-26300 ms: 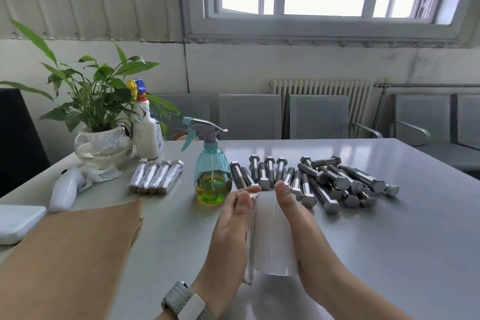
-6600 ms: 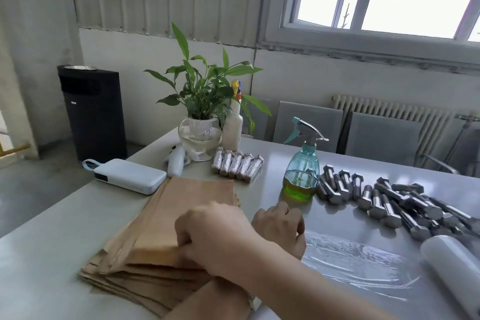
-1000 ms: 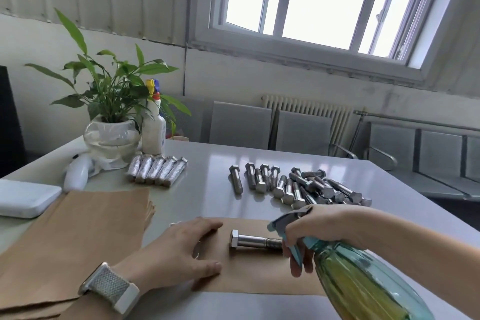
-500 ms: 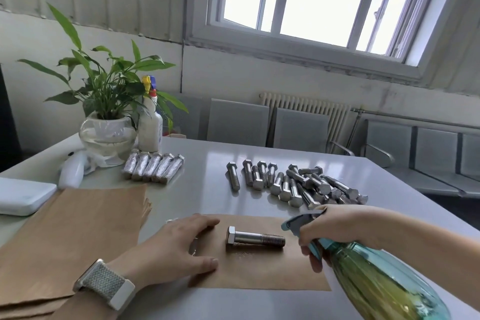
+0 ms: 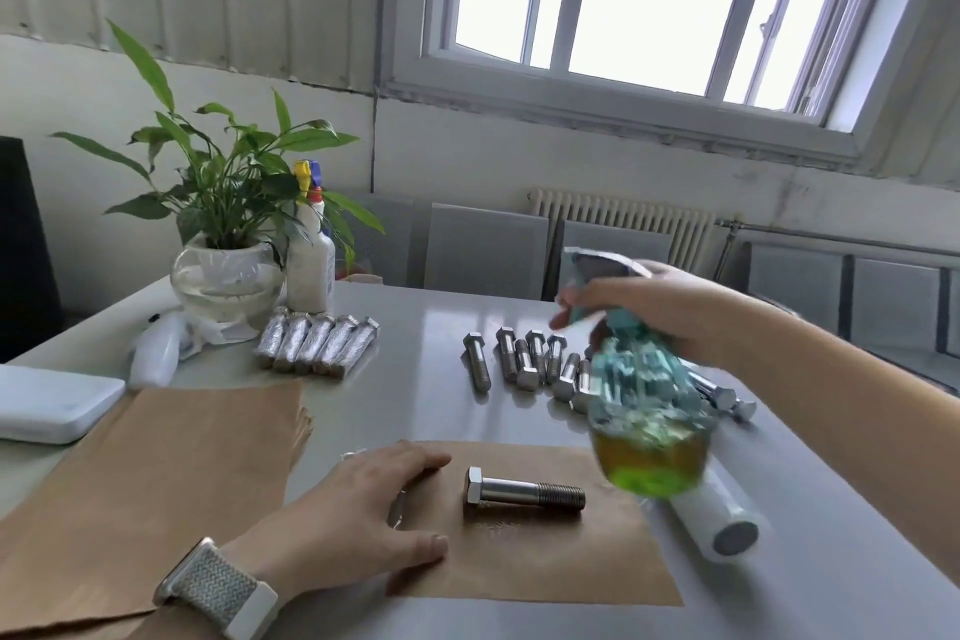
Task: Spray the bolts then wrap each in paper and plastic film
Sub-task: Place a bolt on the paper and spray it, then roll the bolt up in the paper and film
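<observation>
Brown paper sheet (image 5: 545, 556) under flat left hand (image 5: 358, 509) holds bolt (image 5: 524, 492); right hand (image 5: 654, 307) grips spray bottle (image 5: 644, 411)

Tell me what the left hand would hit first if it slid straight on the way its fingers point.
The left hand lies flat on the single brown paper sheet, fingers pointing right. Going straight on, it would probably meet the hexagonal head of the steel bolt lying on that sheet first.
</observation>
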